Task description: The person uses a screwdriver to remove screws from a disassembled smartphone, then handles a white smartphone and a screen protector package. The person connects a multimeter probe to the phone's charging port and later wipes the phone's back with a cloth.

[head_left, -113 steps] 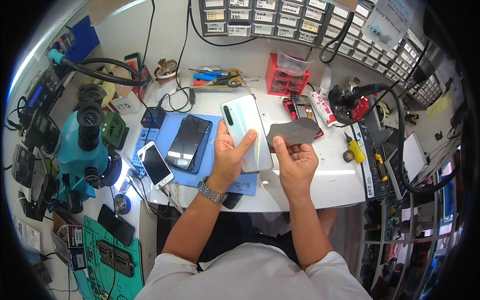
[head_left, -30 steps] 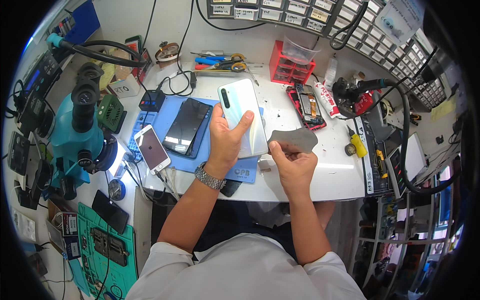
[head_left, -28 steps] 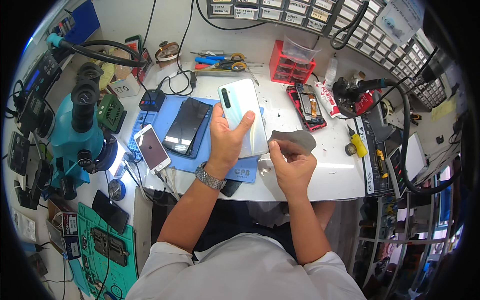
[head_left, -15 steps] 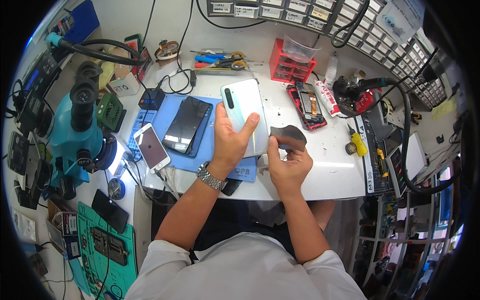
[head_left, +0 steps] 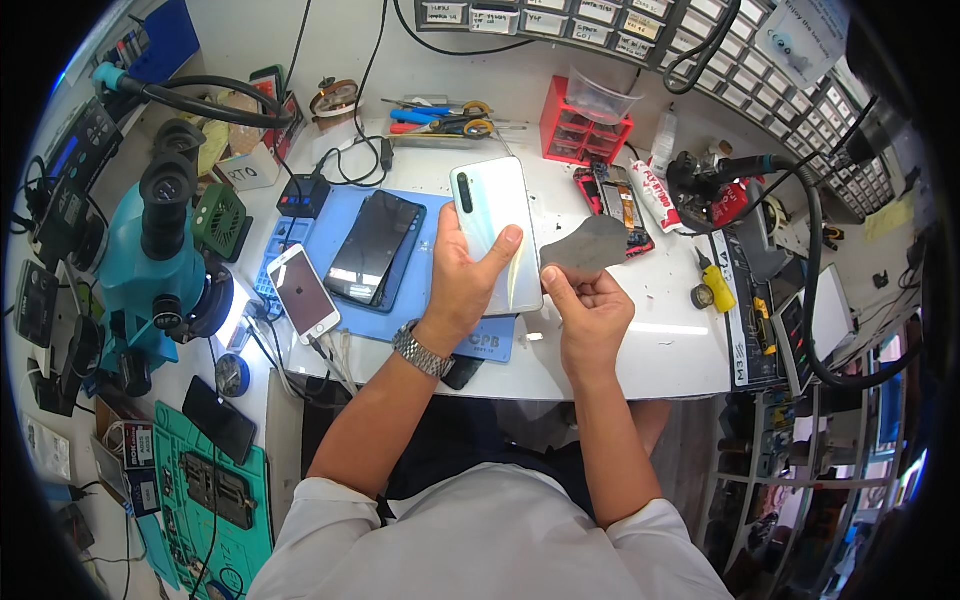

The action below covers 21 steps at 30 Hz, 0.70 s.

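Observation:
My left hand (head_left: 466, 272) is wrapped round a white smartphone (head_left: 497, 205), its back up and its dark camera strip at the upper left. The thumb lies across the back. Close by on the right, my right hand (head_left: 596, 322) pinches a thin grey pry blade (head_left: 592, 243) with a curved outline. The blade's left end meets the phone's right edge; whether it goes into the seam I cannot tell. Left of the held phone, a dark phone (head_left: 376, 250) with a lifted-looking screen lies on a blue mat (head_left: 420, 322). A white phone (head_left: 304, 292) rests at the mat's left edge.
A teal microscope (head_left: 150, 250) stands at the left. An opened red phone (head_left: 622, 205), a white-and-red tube (head_left: 653, 195) and a yellow bottle (head_left: 716, 280) are to the right. A red drawer box (head_left: 585, 130) and tweezers and pliers (head_left: 440, 120) sit at the back.
The pry blade has turned so that more of its flat face shows, out to the upper right. Both the held phone and my right hand have shifted slightly right.

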Motion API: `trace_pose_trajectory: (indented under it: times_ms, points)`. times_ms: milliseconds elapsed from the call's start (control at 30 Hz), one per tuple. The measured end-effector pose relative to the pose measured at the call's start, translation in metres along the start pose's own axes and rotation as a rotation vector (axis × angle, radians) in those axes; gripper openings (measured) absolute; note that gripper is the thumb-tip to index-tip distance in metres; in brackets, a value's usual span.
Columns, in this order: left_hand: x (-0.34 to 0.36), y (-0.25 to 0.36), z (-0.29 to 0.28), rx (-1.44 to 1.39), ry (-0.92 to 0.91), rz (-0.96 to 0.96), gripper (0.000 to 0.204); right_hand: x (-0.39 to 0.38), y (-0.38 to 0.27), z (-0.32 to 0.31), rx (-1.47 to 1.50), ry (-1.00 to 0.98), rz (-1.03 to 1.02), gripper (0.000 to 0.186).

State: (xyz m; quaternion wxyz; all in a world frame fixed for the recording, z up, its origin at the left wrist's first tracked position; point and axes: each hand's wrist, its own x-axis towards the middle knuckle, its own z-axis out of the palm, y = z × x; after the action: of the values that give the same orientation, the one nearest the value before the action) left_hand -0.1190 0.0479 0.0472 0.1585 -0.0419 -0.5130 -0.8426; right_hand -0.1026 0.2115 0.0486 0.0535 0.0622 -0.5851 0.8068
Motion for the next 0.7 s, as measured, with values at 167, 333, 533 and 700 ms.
trace_pose_trajectory:
  times_ms: [167,333,533,700]
  points:
    - [0.003,0.001,-0.002,-0.054,0.041,-0.012,0.045,0.01,-0.01,-0.002,0.046,-0.074,0.162,0.022]
    - [0.003,0.003,-0.001,-0.093,0.023,-0.024,0.043,0.01,-0.013,-0.006,0.005,-0.083,0.125,0.028]
    - [0.003,0.002,-0.005,-0.103,0.034,-0.03,0.042,0.008,-0.006,-0.011,-0.021,-0.111,0.125,0.025]
    - [0.001,0.004,-0.005,-0.085,0.04,-0.046,0.041,0.004,-0.005,-0.009,-0.005,-0.134,0.072,0.017]
